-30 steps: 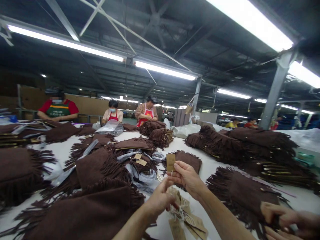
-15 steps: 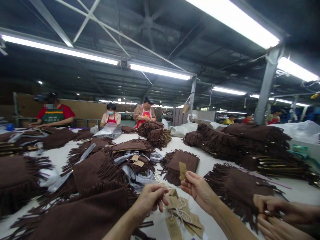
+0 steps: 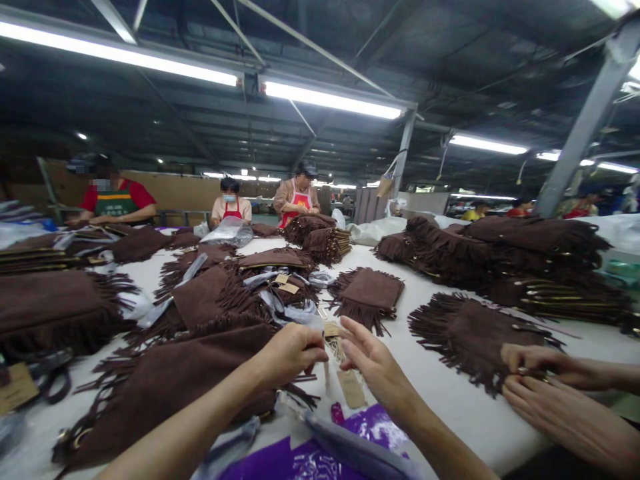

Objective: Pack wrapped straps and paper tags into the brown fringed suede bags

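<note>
My left hand is closed in a pinch above the white table, gripping the string end of a bundle of brown paper hang tags. My right hand faces it, fingers curled on the same string; one tag dangles below the two hands. A large brown fringed suede bag lies under my left forearm. Another fringed bag lies just beyond the hands.
A co-worker's two hands at the right touch a fringed bag. Stacks of brown bags fill the far right and left. Purple plastic lies near the table edge. Three aproned people work at the far end.
The view has tilted down. My right hand has dropped from holding a tag up and come down beside my left hand at the tag strings.
</note>
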Demonstrator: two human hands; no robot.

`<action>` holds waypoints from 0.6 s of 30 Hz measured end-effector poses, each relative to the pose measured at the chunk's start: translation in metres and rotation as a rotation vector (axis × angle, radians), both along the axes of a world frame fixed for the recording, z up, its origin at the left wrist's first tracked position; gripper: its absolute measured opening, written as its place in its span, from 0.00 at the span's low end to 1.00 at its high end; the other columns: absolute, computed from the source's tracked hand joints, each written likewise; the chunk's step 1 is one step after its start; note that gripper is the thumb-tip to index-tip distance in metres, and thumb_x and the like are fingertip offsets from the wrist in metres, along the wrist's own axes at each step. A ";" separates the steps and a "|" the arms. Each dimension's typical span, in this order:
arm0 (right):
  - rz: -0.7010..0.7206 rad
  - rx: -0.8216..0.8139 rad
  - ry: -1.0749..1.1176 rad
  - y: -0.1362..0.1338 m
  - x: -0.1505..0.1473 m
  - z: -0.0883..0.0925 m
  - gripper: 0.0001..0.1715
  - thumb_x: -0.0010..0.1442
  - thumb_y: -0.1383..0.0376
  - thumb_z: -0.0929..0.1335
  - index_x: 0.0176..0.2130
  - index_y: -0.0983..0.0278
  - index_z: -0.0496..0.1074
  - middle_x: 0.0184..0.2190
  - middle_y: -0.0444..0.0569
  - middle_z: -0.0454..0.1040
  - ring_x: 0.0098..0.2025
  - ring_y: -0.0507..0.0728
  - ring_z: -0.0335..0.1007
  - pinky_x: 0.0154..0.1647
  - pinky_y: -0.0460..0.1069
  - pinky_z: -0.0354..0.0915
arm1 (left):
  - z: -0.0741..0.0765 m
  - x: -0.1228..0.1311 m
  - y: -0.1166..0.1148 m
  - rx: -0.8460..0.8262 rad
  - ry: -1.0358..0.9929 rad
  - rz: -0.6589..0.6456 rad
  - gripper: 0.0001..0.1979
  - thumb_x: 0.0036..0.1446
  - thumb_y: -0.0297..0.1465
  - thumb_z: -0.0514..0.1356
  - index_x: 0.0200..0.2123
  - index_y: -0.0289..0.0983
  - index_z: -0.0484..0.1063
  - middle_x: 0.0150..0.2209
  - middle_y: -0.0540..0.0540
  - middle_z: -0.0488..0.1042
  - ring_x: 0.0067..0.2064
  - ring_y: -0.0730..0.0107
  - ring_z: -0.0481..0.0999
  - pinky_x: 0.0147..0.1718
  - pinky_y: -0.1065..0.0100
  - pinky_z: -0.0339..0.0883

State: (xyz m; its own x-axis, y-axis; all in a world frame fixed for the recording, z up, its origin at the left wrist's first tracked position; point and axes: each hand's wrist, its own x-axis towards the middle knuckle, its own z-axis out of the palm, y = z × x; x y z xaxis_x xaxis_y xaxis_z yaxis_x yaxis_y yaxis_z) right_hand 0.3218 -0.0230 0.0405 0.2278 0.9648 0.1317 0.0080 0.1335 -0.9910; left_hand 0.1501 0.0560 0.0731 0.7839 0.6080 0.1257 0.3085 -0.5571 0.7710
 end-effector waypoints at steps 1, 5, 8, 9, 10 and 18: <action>0.116 -0.013 0.005 -0.001 -0.010 0.004 0.41 0.52 0.52 0.73 0.59 0.64 0.62 0.55 0.58 0.70 0.53 0.62 0.68 0.38 0.50 0.72 | 0.000 -0.001 0.000 0.001 -0.004 -0.003 0.10 0.52 0.28 0.58 0.20 0.35 0.68 0.17 0.55 0.65 0.21 0.76 0.62 0.22 0.74 0.51; 0.405 -0.081 0.021 -0.002 -0.035 0.009 0.33 0.53 0.48 0.72 0.51 0.63 0.68 0.30 0.44 0.74 0.25 0.50 0.68 0.26 0.46 0.67 | 0.001 -0.009 0.001 -0.031 -0.028 -0.004 0.09 0.52 0.28 0.56 0.20 0.35 0.67 0.19 0.54 0.65 0.22 0.77 0.61 0.21 0.74 0.50; 0.344 -0.012 -0.218 0.002 -0.034 0.005 0.19 0.55 0.51 0.70 0.35 0.64 0.71 0.23 0.39 0.67 0.20 0.48 0.57 0.20 0.44 0.58 | -0.002 -0.023 0.001 -0.124 -0.024 -0.004 0.09 0.53 0.31 0.56 0.22 0.36 0.66 0.18 0.55 0.64 0.20 0.76 0.61 0.20 0.74 0.51; 0.316 0.022 -0.328 0.003 -0.032 0.003 0.16 0.56 0.53 0.69 0.30 0.64 0.70 0.22 0.39 0.66 0.21 0.48 0.56 0.22 0.44 0.57 | -0.004 -0.029 0.001 -0.176 -0.018 -0.017 0.08 0.54 0.32 0.56 0.24 0.36 0.66 0.18 0.55 0.64 0.20 0.76 0.61 0.20 0.74 0.53; 0.297 0.048 -0.425 0.003 -0.031 0.002 0.16 0.58 0.55 0.68 0.27 0.64 0.70 0.21 0.39 0.64 0.23 0.49 0.56 0.24 0.45 0.56 | -0.007 -0.035 0.000 -0.218 -0.014 -0.029 0.07 0.54 0.31 0.55 0.26 0.36 0.67 0.19 0.54 0.65 0.21 0.76 0.62 0.21 0.74 0.54; 0.298 -0.006 -0.675 0.010 -0.032 -0.012 0.14 0.59 0.60 0.65 0.28 0.65 0.75 0.20 0.41 0.66 0.25 0.51 0.59 0.27 0.46 0.53 | -0.046 -0.075 -0.002 0.339 0.225 -0.051 0.09 0.51 0.22 0.55 0.32 0.38 0.73 0.38 0.46 0.73 0.42 0.65 0.69 0.42 0.67 0.61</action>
